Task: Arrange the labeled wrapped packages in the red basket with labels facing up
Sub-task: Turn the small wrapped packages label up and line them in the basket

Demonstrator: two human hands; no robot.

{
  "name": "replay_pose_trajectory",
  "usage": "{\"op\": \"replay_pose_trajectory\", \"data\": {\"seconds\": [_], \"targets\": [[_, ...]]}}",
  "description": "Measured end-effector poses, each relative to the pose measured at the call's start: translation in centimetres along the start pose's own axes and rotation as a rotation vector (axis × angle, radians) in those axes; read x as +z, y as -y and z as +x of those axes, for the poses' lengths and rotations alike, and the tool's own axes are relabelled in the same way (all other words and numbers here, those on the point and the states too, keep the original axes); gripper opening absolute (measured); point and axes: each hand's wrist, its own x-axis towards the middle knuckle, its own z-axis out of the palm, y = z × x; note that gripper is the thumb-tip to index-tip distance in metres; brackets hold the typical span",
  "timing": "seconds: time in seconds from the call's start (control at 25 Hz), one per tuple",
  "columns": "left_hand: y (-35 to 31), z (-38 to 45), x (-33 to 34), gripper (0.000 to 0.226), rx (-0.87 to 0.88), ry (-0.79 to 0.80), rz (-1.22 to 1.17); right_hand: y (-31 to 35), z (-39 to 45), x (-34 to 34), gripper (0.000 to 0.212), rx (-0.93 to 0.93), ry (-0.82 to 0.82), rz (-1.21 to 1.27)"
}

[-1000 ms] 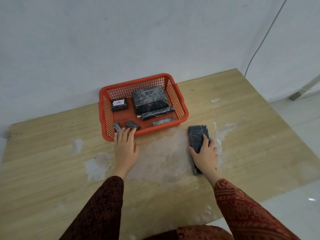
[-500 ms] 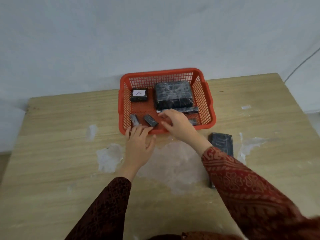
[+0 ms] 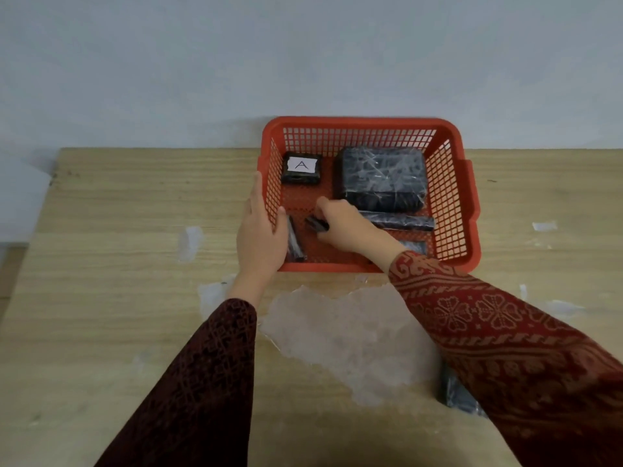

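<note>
- The left hand (image 3: pixel 259 237) grips the near-left corner of the red basket (image 3: pixel 453 203): fingers outside along the left wall, thumb hooked over the rim to the inside.
- The basket stands at the far edge of the wooden surface (image 3: pixel 101 264), against the wall.
- Just inside the left wall, touching the left thumb, lies a slim dark wrapped package (image 3: pixel 295 244), lengthwise toward the near wall.
- In the far-left corner of the basket sits a small package labeled A (image 3: pixel 301 167), its label facing up.
- The right hand (image 3: pixel 344 225) reaches into the basket's middle and pinches a small dark package (image 3: pixel 317 223) between its fingers.
- A large wrapped block (image 3: pixel 381 176) fills the far-right part of the basket; no label shows on it.
- Just in front of it lies a long thin package (image 3: pixel 397 221), crosswise.
- A further flat package (image 3: pixel 416 247) by the near wall is partly hidden by the right wrist.
- Near the surface's front right, a dark package (image 3: pixel 458 396) peeks from under the right sleeve (image 3: pixel 505 332).
</note>
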Motion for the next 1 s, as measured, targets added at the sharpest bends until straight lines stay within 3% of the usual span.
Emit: {"op": "replay_pose_trajectory", "data": {"seconds": [0.08, 0.28, 0.44, 0.6, 0.72, 0.88, 1.0], "targets": [[-0.1, 0.0, 0.1, 0.061, -0.007, -0.019, -0.048, -0.1, 0.7, -1.5, 0.026, -0.028, -0.08, 0.091], [-0.2, -0.1, 0.0, 0.059, -0.02, -0.033, -0.091, 0.8, 3.3, -3.1, 0.024, -0.039, -0.169, 0.212], [-0.2, -0.2, 0.0, 0.06, -0.02, -0.035, -0.1, 1.1, 4.9, -2.1, 0.014, -0.04, -0.203, 0.068], [-0.1, -0.3, 0.1, 0.062, -0.012, -0.039, -0.093, 1.3, 5.0, -1.0, 0.027, -0.055, -0.253, 0.021], [0.0, -0.2, 0.1, 0.062, -0.009, -0.042, -0.085, 1.3, 5.1, -0.2, 0.039, -0.061, -0.258, -0.175], [-0.1, -0.2, 0.1, 0.062, -0.017, -0.046, -0.074, 1.4, 5.5, 0.0, 0.034, -0.065, -0.298, -0.375], [-0.1, -0.3, 0.1, 0.061, -0.003, -0.053, -0.081, 1.5, 4.8, 0.0, 0.033, -0.128, -0.37, -0.367]]}}
